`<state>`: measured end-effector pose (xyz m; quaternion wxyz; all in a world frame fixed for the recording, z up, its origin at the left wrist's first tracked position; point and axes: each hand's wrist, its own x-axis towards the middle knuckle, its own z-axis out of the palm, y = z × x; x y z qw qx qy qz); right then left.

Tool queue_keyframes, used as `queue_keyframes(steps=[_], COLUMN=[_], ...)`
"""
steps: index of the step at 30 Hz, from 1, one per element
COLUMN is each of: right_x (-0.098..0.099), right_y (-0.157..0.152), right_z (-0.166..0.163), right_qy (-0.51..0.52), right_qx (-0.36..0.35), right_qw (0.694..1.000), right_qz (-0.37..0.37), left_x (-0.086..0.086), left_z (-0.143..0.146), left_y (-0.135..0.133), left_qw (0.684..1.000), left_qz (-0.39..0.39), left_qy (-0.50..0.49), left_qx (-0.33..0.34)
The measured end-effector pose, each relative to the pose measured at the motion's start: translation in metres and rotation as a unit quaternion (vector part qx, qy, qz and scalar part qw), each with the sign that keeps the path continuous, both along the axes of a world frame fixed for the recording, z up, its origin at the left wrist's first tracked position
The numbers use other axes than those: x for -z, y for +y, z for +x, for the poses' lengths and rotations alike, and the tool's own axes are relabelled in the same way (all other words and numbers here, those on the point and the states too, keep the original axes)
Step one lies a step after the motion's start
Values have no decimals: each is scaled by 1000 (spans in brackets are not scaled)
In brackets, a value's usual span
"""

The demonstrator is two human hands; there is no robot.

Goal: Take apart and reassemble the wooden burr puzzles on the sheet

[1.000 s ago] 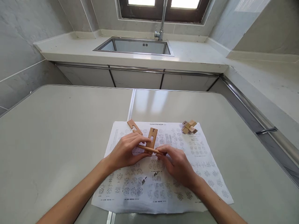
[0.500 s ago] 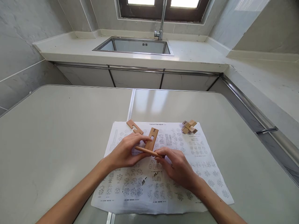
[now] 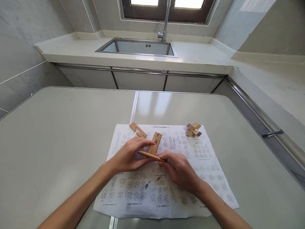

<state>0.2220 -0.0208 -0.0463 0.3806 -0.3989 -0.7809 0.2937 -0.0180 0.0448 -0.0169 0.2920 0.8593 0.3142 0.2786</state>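
My left hand (image 3: pixel 130 155) is closed on a flat wooden puzzle piece marked 3 (image 3: pixel 156 140), its index finger over the slot cut in the piece. A second wooden puzzle piece (image 3: pixel 149 155), seen edge-on, crosses the lower end of the first. Its right end is pinched between the thumb and fingers of my right hand (image 3: pixel 177 167). Whether the two pieces interlock is hidden by my fingers. Just beyond my left hand, a notched wooden puzzle piece (image 3: pixel 134 126) lies on the printed sheet (image 3: pixel 166 206).
At the sheet's far right corner sits a crossed stack of numbered wooden pieces (image 3: pixel 193 129). The sheet lies on a pale table (image 3: pixel 59 127) with a seam down its middle. Beyond are a counter (image 3: pixel 197 57), a sink (image 3: pixel 133 47) and a faucet (image 3: pixel 164 33).
The piece marked 3 has tilted and lowered very slightly between my hands. My index finger has shifted a little at its slot. Otherwise my hands keep nearly the same pose.
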Motion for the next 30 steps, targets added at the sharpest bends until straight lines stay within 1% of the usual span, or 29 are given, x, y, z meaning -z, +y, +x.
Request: queue_keyframes(steps=[5,10,16,23,25,30], right_x=[1,-1,-1,-3,-3,-4], right_y=[0,0,-2,-2,-2,-2], right_z=[0,-2,-2,-4,-5,-5], right_qy=[-7,-15,-15,-14,-12,-4], right_qx=[3,10,17,49,43,36], right_qw=[1000,998,999,997,997,997], right_qz=[12,56,33,63,64,71], left_x=[0,1,3,8,7,-2], left_z=[1,1,0,0,-1,-5], left_y=[0,0,2,3,3,2], left_qw=[1000,1000,999,999,999,998], left_qz=[5,15,34,48,34,-52], left_qy=[1,6,10,17,7,-30], left_qx=[-2,-9,-4,-16,-16,-18])
